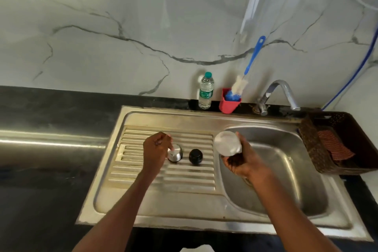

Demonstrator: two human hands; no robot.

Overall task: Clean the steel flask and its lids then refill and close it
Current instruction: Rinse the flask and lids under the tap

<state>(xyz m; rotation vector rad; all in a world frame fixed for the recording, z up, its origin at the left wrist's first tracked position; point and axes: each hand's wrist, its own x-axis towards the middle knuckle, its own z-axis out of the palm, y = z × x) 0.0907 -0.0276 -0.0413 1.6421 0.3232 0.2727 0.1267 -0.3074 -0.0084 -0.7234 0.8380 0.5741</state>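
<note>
Steel flask [228,143] was tilted, its base facing the camera, over the basin's left edge. Steel lid [175,153] and black inner lid [195,156] sat side by side, apart, on the ribbed drainboard.

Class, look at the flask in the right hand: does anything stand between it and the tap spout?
Nothing visible does. The right hand holds the steel flask over the sink basin; only open basin lies between it and the tap spout.
</note>
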